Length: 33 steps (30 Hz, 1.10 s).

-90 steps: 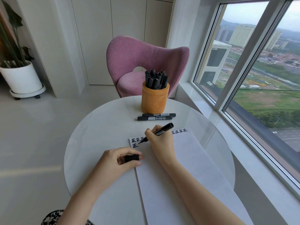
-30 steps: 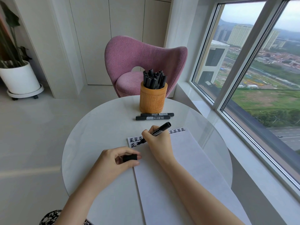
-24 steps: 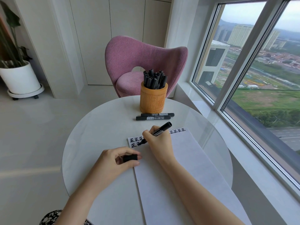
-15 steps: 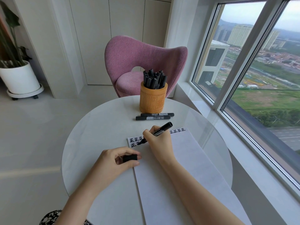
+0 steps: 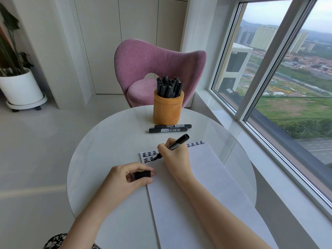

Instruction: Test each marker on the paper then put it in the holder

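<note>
My right hand (image 5: 175,155) grips an uncapped black marker (image 5: 177,141) with its tip down on the white paper (image 5: 194,186), at the second row of black characters near the paper's top left corner. My left hand (image 5: 124,178) rests on the table at the paper's left edge and pinches the black marker cap (image 5: 142,175) between thumb and fingers. Two capped black markers (image 5: 168,129) lie side by side in front of the wooden holder (image 5: 168,109). Several black markers stand in the holder.
The round white table (image 5: 107,146) has a pink chair (image 5: 158,69) behind it. A large window (image 5: 287,78) with a low sill runs along the right. A white plant pot (image 5: 21,87) stands on the floor at the far left.
The marker tip has shifted only slightly on the second row of characters. My left hand with the cap has stayed in place.
</note>
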Motion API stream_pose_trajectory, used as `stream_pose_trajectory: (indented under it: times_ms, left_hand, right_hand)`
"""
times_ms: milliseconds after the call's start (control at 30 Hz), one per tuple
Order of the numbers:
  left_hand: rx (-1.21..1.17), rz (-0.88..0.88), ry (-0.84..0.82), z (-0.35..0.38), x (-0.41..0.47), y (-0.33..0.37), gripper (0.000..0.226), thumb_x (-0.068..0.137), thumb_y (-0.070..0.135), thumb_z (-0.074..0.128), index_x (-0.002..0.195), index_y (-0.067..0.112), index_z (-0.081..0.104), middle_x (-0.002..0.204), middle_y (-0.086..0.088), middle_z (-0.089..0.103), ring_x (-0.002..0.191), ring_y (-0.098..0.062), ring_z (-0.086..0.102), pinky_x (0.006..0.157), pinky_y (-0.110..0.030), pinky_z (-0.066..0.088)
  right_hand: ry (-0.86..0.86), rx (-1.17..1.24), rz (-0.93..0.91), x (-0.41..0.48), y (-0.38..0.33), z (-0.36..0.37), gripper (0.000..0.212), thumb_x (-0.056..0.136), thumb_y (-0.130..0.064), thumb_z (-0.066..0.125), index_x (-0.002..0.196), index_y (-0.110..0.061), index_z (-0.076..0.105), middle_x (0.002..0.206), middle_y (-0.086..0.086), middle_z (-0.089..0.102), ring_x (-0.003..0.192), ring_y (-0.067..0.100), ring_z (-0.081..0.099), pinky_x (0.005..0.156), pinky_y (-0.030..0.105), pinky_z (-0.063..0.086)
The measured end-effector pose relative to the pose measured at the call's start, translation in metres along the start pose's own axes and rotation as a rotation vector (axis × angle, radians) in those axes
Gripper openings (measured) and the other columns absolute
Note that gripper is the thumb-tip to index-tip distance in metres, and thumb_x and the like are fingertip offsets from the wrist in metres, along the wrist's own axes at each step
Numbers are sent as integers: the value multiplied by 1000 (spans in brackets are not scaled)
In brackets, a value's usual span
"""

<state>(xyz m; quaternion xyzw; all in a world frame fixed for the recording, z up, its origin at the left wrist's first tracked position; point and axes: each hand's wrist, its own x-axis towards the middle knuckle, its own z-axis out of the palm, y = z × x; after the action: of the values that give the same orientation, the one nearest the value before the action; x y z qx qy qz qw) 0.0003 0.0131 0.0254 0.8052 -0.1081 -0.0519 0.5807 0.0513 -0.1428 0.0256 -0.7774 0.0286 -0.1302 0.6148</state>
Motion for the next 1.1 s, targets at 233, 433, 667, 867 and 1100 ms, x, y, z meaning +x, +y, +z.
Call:
stream_pose_trajectory:
  times_ms: [233,433,667,867,1100]
  left_hand:
    - [-1,-1,0,-1,0,0,25,73,13,77,86,34,72,89,14,75,90,-7,69,87,-21,49]
    - [-25,10,-8,0,0,-1,26,73,10,77,86,33,73,89,12,75,92,-4,69,88,-17,49]
    - [-62,2,13,0,2,1,26,76,9,73,87,32,74,89,6,76,69,-4,65,71,-10,49]
    - [-121,43,139,-5,9,4,22,68,26,72,90,28,73,79,-2,73,58,-11,56,66,-15,45]
    - [-136,23,178,-3,15,13,21,72,11,77,84,11,60,67,4,71,56,-10,59,59,-10,44]
  right_hand:
    - [14,13,0,1,1,-1,24,78,0,56,60,-6,43,44,-10,34,45,3,32,46,13,29]
    - [28,31,35,3,0,-3,26,78,0,56,59,-7,40,48,-5,36,46,5,31,45,14,28]
    - [-42,322,215,11,-7,-19,36,85,-8,62,62,-15,35,52,-2,23,46,14,21,45,22,17]
    - [-161,376,200,4,-22,-42,48,84,-25,73,57,-22,34,50,-5,30,45,12,24,42,18,22]
    - [-151,392,140,-12,-34,-39,42,87,-14,69,64,-15,33,53,0,21,52,18,14,42,19,18]
